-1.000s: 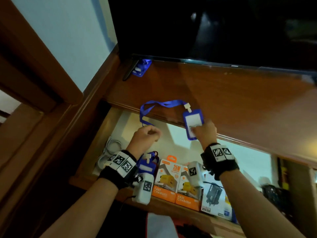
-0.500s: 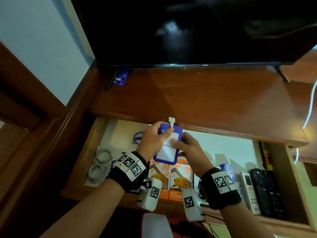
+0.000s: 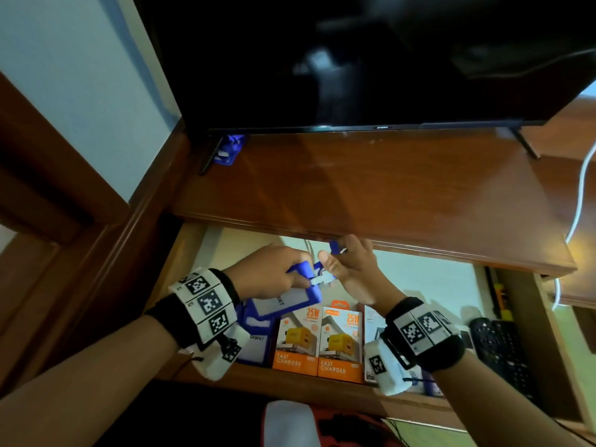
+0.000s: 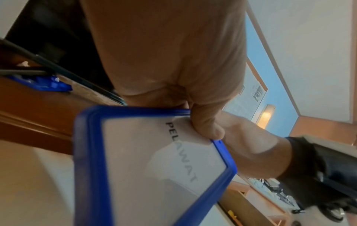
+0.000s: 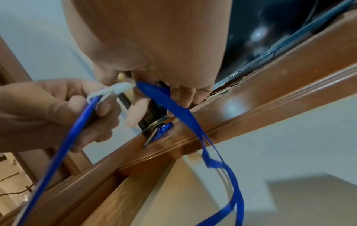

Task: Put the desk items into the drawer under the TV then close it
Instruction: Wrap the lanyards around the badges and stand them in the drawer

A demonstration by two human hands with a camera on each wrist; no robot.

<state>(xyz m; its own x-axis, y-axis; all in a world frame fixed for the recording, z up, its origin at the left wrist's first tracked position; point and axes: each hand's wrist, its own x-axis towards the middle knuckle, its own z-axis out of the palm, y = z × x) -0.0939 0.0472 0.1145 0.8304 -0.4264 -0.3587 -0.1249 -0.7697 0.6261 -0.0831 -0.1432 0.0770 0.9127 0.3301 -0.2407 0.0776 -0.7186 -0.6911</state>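
Both hands hover over my drawer (image 3: 180, 253): left hand (image 3: 267, 272) pinches the badge (image 3: 283, 301) top, right hand (image 3: 351, 269) pinches its lanyard (image 5: 173, 107) just beside.

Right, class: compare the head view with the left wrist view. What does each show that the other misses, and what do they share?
Only the head view shows the open drawer with its two orange charger boxes, the black remotes, and the right hand holding the blue lanyard.

Only the left wrist view shows the full word PELAWAT on the card and a lit wall lamp.

Both show the left hand gripping the blue badge holder, the TV, and another blue item beneath it.
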